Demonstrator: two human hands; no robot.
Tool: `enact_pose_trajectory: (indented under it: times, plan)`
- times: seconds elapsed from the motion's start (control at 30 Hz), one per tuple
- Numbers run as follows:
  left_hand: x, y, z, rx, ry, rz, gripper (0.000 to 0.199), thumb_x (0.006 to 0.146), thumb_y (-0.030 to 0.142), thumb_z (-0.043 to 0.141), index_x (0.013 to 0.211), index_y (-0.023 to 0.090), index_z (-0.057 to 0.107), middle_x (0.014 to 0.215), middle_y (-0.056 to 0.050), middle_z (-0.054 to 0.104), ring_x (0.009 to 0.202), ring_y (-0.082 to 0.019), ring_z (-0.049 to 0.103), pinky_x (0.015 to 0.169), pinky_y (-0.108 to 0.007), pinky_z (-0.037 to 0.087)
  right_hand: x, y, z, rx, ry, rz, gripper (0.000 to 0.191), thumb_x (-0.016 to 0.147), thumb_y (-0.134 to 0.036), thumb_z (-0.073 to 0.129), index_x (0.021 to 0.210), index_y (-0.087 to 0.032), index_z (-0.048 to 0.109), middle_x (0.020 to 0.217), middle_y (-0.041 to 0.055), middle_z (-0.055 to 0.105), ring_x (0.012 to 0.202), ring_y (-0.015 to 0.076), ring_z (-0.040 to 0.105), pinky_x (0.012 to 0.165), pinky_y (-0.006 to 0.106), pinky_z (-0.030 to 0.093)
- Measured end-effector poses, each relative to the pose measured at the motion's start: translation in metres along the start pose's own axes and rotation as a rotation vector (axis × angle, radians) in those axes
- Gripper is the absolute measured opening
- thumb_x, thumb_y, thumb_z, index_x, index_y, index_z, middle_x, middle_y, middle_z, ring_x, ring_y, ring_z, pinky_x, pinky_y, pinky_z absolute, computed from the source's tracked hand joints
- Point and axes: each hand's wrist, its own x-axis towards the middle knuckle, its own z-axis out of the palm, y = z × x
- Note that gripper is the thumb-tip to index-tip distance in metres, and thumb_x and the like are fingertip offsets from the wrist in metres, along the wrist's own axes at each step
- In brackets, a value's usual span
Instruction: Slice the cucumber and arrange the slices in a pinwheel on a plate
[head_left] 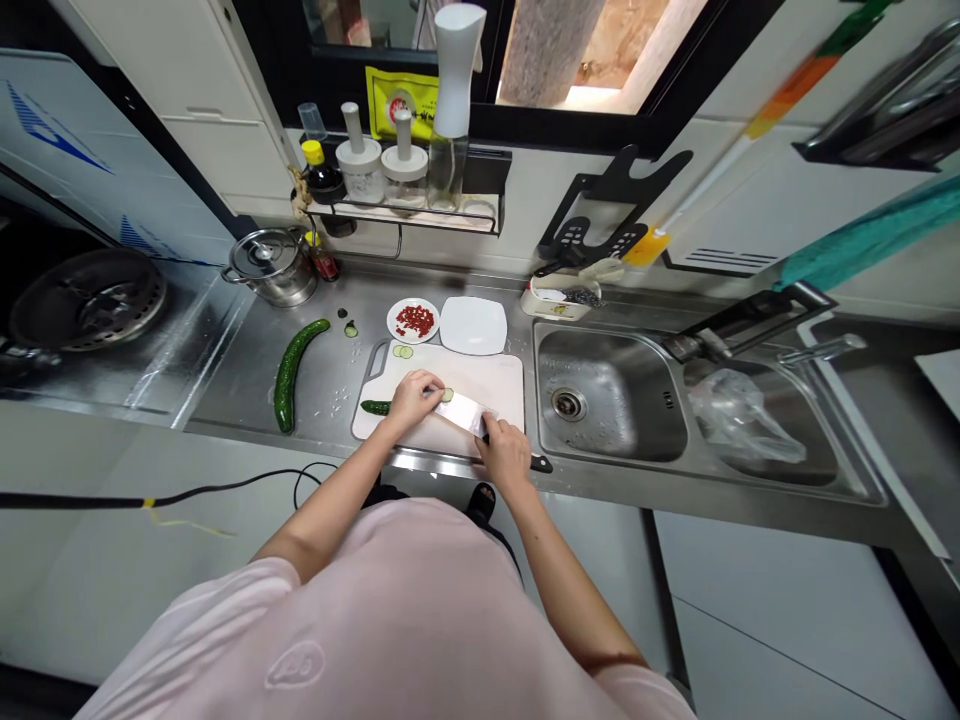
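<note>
On the white cutting board (495,385), my left hand (414,400) is closed over a cut cucumber (375,407), whose green end sticks out to the left. My right hand (506,450) grips a broad-bladed knife (460,411) by its dark handle. The blade lies beside my left fingertips, with a pale cucumber slice (448,395) at its upper edge. More slices (403,351) rest at the board's upper left. A second dark handle (541,464) shows at the board's lower right corner.
A whole cucumber (292,375) lies left of the board. Behind it stand a plate of chopped red pieces (415,320), a white square plate (473,325) and a steel pot (273,266). The sink (611,395) is right; a wok (88,298) is far left.
</note>
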Motion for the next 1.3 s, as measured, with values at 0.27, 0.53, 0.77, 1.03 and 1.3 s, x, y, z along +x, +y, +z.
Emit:
enact_pose_trajectory:
  times: [0.27,0.53,0.77,1.03,1.3]
  plan:
    - [0.024,-0.054,-0.002,-0.087,0.236,-0.428,0.013,0.071,0.03,0.064,0.08,0.021,0.067,0.071,0.001,0.066,0.067,-0.014,0.061,0.067,-0.025,0.047,-0.003,0.015,0.008,0.049,0.003,0.082,0.042,0.086,-0.033,0.054,0.127,-0.021,0.049,0.102,0.0066,0.062,0.094,0.0202,0.053,0.08,0.027,0.031]
    - [0.053,-0.079,0.005,0.014,0.261,-0.557,0.014,0.069,0.021,0.062,0.082,0.02,0.066,0.074,-0.001,0.067,0.07,-0.015,0.06,0.071,-0.027,0.044,-0.003,0.02,0.008,0.08,0.022,0.111,0.039,0.088,-0.033,0.051,0.125,-0.021,0.049,0.101,0.0062,0.063,0.093,0.0195,0.054,0.077,0.027,0.032]
    - [0.067,-0.08,0.005,0.209,0.212,-0.537,0.021,0.074,0.018,0.055,0.092,0.021,0.065,0.082,-0.003,0.069,0.079,-0.016,0.06,0.073,-0.025,0.041,-0.002,0.021,0.013,0.118,0.064,0.115,0.036,0.086,-0.032,0.053,0.121,-0.022,0.053,0.098,0.0042,0.064,0.09,0.0183,0.056,0.075,0.026,0.033]
    - [0.071,-0.085,0.009,0.312,0.197,-0.504,0.023,0.078,0.018,0.051,0.096,0.021,0.066,0.088,-0.006,0.069,0.084,-0.02,0.061,0.076,-0.027,0.041,-0.001,0.024,0.013,0.119,0.063,0.118,0.036,0.086,-0.033,0.052,0.121,-0.023,0.053,0.099,0.005,0.064,0.09,0.019,0.056,0.075,0.027,0.034]
    - [0.071,-0.095,0.013,0.327,0.208,-0.386,0.022,0.079,0.017,0.051,0.094,0.02,0.067,0.088,-0.007,0.067,0.087,-0.02,0.058,0.079,-0.029,0.041,0.0,0.022,0.015,0.13,0.077,0.108,0.036,0.086,-0.032,0.052,0.12,-0.022,0.053,0.099,0.0049,0.064,0.089,0.0194,0.057,0.074,0.027,0.035]
